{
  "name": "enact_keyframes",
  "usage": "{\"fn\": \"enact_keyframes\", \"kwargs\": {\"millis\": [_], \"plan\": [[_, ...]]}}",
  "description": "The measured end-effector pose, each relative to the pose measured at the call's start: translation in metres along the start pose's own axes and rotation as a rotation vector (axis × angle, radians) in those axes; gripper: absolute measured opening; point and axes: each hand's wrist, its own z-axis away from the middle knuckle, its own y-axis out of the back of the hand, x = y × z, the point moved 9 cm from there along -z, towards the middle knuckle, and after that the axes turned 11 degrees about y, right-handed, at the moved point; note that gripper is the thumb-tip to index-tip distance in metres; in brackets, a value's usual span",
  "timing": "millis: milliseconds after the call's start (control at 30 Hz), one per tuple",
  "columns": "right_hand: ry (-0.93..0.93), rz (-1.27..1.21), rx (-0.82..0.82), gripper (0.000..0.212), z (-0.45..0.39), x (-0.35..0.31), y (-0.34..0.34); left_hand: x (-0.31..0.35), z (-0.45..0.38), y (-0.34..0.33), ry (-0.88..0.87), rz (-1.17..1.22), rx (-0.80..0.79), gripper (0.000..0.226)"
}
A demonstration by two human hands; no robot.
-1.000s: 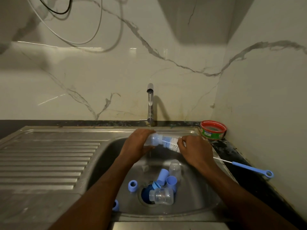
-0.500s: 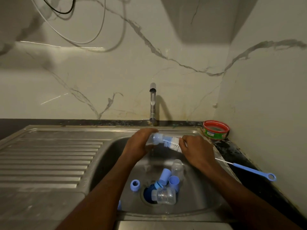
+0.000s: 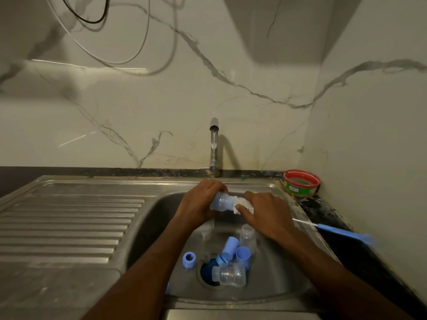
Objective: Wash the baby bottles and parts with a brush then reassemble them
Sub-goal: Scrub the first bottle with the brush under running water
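Head cam, looking down into a steel sink (image 3: 286, 273) with a ribbed drainboard (image 3: 69, 222) on the left. The left hand (image 3: 198, 206) is wrapped around the base end of a small clear bottle (image 3: 223, 202), holding it sideways over the basin, right below the tap (image 3: 214, 146). A thin stream of water runs from the spout down past the bottle. The right hand (image 3: 265, 215) is clenched on the brush (image 3: 342, 233) close to the head, so the white bristles sit at the bottle's mouth, partly inside it as far as I can tell. The wire stem and blue handle stick out to the right past the wrist, over the sink's edge and the dark counter (image 3: 328, 211).

Down in the basin, near the drain (image 3: 205, 271): another clear bottle (image 3: 231, 274) lying on its side over the drain, a third clear one (image 3: 247, 236) further back, two blue caps (image 3: 242, 254) between them, touching each other, and a blue ring (image 3: 189, 259) off to the left of the drain, apart from the pile. There's also a bit of blue plastic peeking out by the left forearm at the front wall, too hidden to say what it is.

A red and green tub (image 3: 301, 183) sits in the back right corner of the counter against the marble wall (image 3: 138, 100).
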Motion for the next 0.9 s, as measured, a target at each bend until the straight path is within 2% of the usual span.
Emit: {"fn": "enact_keyframes", "kwargs": {"millis": [100,200,300,367,467,533,667,733,800,867,900], "plan": [[0.117,-0.051,0.033,0.044,-0.001,-0.006,0.005,-0.011,-0.001,0.002,0.051,-0.075,0.038,0.086],[0.223,-0.001,0.074,0.036,0.002,-0.019,0.007,-0.019,0.004,-0.016,0.092,-0.071,-0.078,0.108],[0.158,0.051,0.081,0.028,0.003,-0.017,0.008,-0.017,0.014,-0.04,0.169,0.102,-0.351,0.101],[0.072,0.093,0.077,0.027,0.002,-0.009,0.008,-0.009,0.019,-0.046,0.17,0.169,-0.414,0.09],[-0.04,0.074,0.04,0.028,0.0,0.0,0.003,-0.008,0.011,-0.027,0.186,0.121,-0.255,0.068],[-0.031,0.071,0.025,0.033,0.001,-0.002,-0.001,-0.012,0.006,-0.011,0.168,0.028,-0.132,0.063],[0.144,-0.002,0.073,0.035,0.007,-0.022,0.002,-0.019,0.005,-0.002,0.174,-0.165,0.028,0.088],[0.159,0.016,0.099,0.031,0.008,-0.028,0.008,-0.024,0.008,-0.016,0.197,-0.07,-0.054,0.108],[0.091,0.05,0.095,0.03,0.006,-0.022,0.009,-0.021,0.014,-0.038,0.199,0.123,-0.256,0.117],[-0.016,0.056,0.069,0.025,0.002,-0.006,0.004,-0.012,0.02,-0.053,0.192,0.225,-0.412,0.104],[-0.069,0.053,0.046,0.024,0.001,0.002,0.0,-0.008,0.02,-0.053,0.177,0.198,-0.424,0.092]]}}
